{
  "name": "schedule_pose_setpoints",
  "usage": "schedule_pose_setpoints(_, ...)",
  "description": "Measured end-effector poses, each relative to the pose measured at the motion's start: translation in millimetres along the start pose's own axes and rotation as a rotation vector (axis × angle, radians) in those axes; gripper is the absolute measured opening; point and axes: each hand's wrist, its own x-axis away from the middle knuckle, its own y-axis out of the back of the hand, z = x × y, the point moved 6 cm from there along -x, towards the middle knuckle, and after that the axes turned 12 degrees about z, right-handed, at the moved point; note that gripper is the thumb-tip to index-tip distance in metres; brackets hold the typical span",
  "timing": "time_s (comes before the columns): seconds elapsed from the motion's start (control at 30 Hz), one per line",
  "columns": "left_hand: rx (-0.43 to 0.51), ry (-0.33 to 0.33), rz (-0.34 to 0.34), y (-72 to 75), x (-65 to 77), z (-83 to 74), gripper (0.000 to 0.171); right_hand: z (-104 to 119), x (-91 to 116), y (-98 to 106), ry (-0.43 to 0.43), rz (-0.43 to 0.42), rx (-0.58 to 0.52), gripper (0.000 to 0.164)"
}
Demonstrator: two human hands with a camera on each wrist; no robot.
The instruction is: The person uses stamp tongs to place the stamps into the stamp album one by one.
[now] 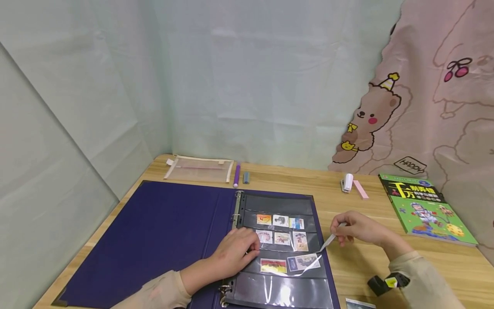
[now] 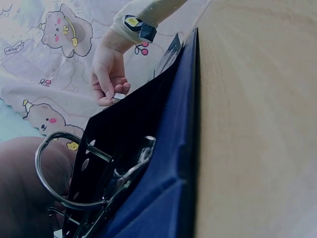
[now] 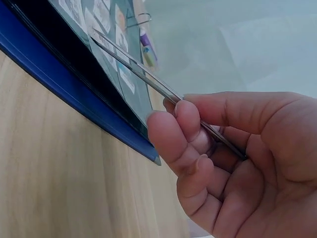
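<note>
A blue ring binder [image 1: 173, 231] lies spread on the table, its black stamp page [image 1: 278, 205] on the right side. In the page's clear strips sit several small stamps [image 1: 281, 220]. Lower down, a red and yellow stamp [image 1: 273, 266] lies beside a wider grey one [image 1: 305, 262]. My right hand [image 1: 359, 229] pinches metal tweezers [image 3: 143, 74] between thumb and fingers; their tips reach the page's right edge, close to the wider stamp. My left hand [image 1: 234, 252] rests on the page's left side by the rings, fingers relaxed. The left wrist view shows a metal ring [image 2: 42, 171] beside it.
Behind the binder lie a mesh zip pouch [image 1: 200, 170], a purple marker [image 1: 237, 175] and a small blue-grey item [image 1: 246, 177]. To the right are a white stapler [image 1: 347, 183], a pink strip [image 1: 360, 189] and a green book [image 1: 428, 210]. A card [image 1: 359, 304] lies at the front edge.
</note>
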Motion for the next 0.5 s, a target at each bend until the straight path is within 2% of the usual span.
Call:
schedule_pose_setpoints(0.23, -0.007, 0.003, 0.001, 0.3, -0.5, -0.3, 0.017, 0.2, -2.9, 1.8, -0.022, 0.047, 0.017, 0.018)
schedule_pose_setpoints(0.5, -0.009, 0.006, 0.006, 0.9, -0.4, -1.0, 0.016, 1.7, -14.3, 6.8, -0.069, 0.141, 0.131, 0.016)
